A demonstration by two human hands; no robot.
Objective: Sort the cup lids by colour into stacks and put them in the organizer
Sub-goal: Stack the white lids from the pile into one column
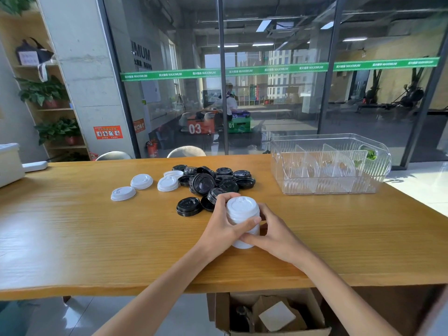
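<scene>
hands: l (224,225) + r (271,235) grip white lid stack (243,209) on table (97,238)

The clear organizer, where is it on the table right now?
In the head view the organizer sits at the far right of the table, right of the black lid pile and beyond both hands, with no lids in it.

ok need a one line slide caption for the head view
Both hands, left and right, hold a stack of white lids beside loose black lids, with the clear organizer empty.
</scene>
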